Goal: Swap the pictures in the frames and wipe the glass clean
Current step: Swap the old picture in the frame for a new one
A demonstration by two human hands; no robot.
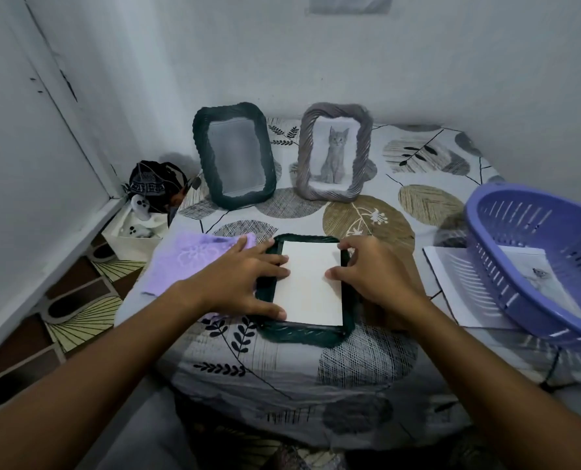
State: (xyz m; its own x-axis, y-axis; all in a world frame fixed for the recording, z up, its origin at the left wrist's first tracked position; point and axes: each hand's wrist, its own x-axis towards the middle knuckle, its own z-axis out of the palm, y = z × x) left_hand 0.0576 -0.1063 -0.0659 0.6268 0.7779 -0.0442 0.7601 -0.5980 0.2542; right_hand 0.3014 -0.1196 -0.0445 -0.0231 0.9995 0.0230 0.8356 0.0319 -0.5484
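Dark green frame (307, 330) lies face down on the near middle of the table (367, 385), a white sheet (311, 286) sitting in its back opening. My read: a picture or backing is being seated.

Risks from here:
- Sheet goes in skewed. The right hand (372, 273) works the far-right corner while the left hand (238, 283) only presses the left edge, so a push from the right could slide the sheet or buckle it.
- Frame skates on the patterned cloth (it looks loose and rumpled at the near edge) and nudges toward the table edge.
- Glass is face down on fabric, so lint or smears are likely, and the wipe still has to follow.
- Fingerprints on the sheet if that white side is the print (cannot tell which side is up).

Hands:
- Left: spread nearly flat, palm down, fingertips on the sheet's left edge, thumb at the near-left corner of the frame. Grips nothing.
- Right: fingers curled, tips at the frame's right inner edge, thumb on the sheet. Pinching or just pressing, cannot tell.

Elsewhere: lilac cloth (194, 262) just left of the frame, partly under the left wrist. Two frames stand at the far side, one dark (201, 154) with no clear picture, one grey (306, 157) with a kitten photo. Purple basket (519, 300) at right rests on loose prints (451, 286).
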